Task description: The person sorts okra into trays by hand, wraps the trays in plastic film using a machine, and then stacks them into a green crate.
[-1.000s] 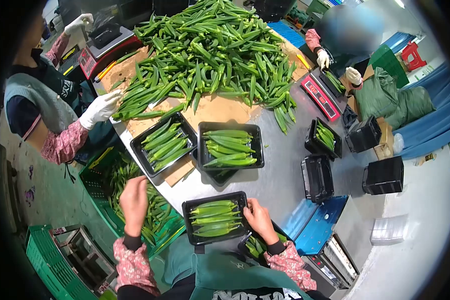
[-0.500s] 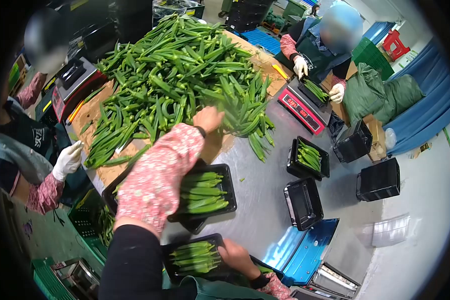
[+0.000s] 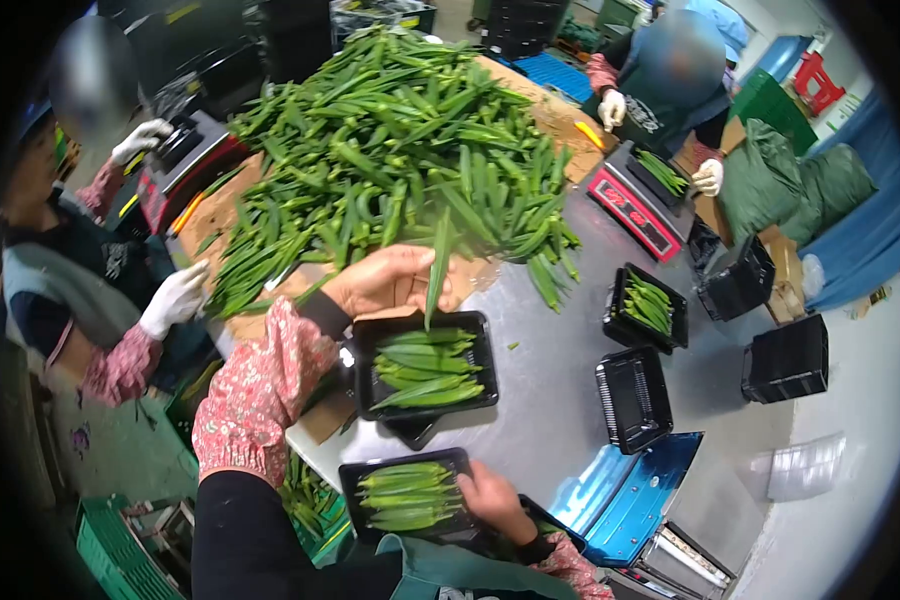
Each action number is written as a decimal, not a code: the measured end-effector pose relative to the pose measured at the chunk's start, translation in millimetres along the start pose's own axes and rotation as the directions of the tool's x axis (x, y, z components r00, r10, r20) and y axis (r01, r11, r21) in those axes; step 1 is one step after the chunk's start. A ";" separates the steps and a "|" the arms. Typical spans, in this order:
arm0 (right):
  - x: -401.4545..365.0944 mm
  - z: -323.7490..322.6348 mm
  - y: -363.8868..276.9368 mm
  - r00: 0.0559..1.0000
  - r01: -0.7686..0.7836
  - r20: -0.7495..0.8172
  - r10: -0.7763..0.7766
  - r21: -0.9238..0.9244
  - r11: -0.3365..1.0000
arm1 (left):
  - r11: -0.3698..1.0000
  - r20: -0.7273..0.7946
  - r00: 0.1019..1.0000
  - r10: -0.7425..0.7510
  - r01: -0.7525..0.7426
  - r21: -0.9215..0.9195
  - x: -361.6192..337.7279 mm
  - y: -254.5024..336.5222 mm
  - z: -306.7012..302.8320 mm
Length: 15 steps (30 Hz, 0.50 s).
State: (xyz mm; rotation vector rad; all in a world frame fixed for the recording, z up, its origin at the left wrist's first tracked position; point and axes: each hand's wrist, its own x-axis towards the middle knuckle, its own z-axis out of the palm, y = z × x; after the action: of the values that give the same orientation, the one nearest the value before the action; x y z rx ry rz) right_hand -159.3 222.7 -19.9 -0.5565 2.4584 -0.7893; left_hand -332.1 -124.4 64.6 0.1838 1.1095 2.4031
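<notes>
Between the thumb and fingers of my left hand point(image 3: 385, 280) is a single okra pod point(image 3: 438, 262), held upright above a black tray point(image 3: 367, 360). Okra pods point(image 3: 428, 365) lie side by side in that tray, which rests partly on another black tray. My right hand point(image 3: 495, 503) grips the right edge of a nearer black tray point(image 3: 350, 485), and okra point(image 3: 407, 495) lies in a row inside it. Beyond my left hand, a large okra pile point(image 3: 380, 150) covers brown cardboard on the metal table point(image 3: 540, 380).
A co-worker's gloved hand point(image 3: 175, 300) is at the left, near a scale point(image 3: 180, 165). Across the table, another person stands behind a red scale point(image 3: 635, 212) bearing a tray of okra. Black trays point(image 3: 635, 400) stand on the right side. A green crate point(image 3: 120, 550) is below left.
My left hand has drawn back from the pile's near edge and now holds an okra pod over the tray. My right hand stays on its tray. The left co-worker's hand reached the scale.
</notes>
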 end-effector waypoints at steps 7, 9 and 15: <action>-1.5 -5.1 -6.8 0.983 0.153 -0.103 -0.155 -0.027 0.988 | 1.000 -0.127 0.991 -0.030 0.029 -0.006 -128.6 -53.7 57.9; -0.6 -1.7 -4.7 0.979 0.170 -0.107 -0.176 -0.058 0.984 | 0.999 -0.197 0.980 -0.027 0.022 -0.031 -152.5 -72.9 75.6; 3.0 2.9 1.5 0.988 0.111 -0.096 -0.117 -0.060 0.992 | 0.903 -0.367 0.928 0.063 0.104 0.417 -184.3 -129.4 114.9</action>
State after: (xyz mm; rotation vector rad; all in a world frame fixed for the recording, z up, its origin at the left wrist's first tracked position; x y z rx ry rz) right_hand -160.4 221.1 -23.8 -0.6989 2.5646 -0.8150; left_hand -86.9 -62.9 58.5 -0.1527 1.8049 2.1899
